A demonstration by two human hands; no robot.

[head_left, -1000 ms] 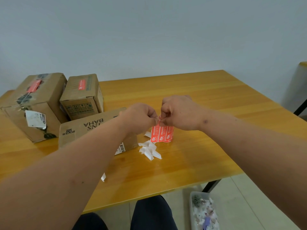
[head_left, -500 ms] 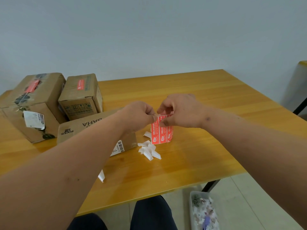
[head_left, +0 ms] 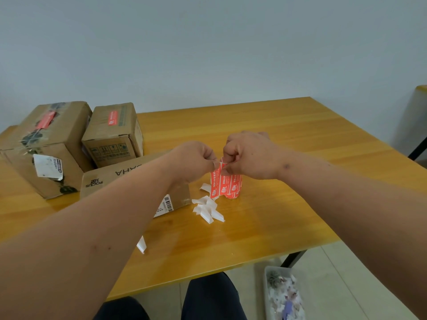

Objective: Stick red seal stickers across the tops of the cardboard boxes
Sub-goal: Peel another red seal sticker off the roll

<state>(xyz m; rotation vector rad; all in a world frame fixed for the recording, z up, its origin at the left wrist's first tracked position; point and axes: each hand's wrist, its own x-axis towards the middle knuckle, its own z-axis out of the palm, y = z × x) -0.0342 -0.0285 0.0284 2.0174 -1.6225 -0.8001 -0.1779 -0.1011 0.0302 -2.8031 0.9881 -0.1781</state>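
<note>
Both hands meet above the middle of the wooden table [head_left: 288,139]. My right hand [head_left: 250,154] grips the top of a red sticker sheet [head_left: 232,184] that hangs down with its lower edge near the table. My left hand [head_left: 196,159] pinches the top of one red seal sticker [head_left: 215,181] at the sheet's left edge, partly peeled away. A flat cardboard box [head_left: 129,175] lies under my left forearm. Behind it stand a large box [head_left: 49,139] and a smaller box [head_left: 113,130], each with a red sticker on top.
A heap of white backing strips [head_left: 208,207] lies on the table below the sheet, and one loose strip [head_left: 141,244] sits near the front edge. A clear bin of scraps [head_left: 284,294] stands on the floor at the right. My knees show under the table.
The sheet has been lifted off the table and now hangs upright between my hands. My left hand has drawn one sticker's top away from the sheet.
</note>
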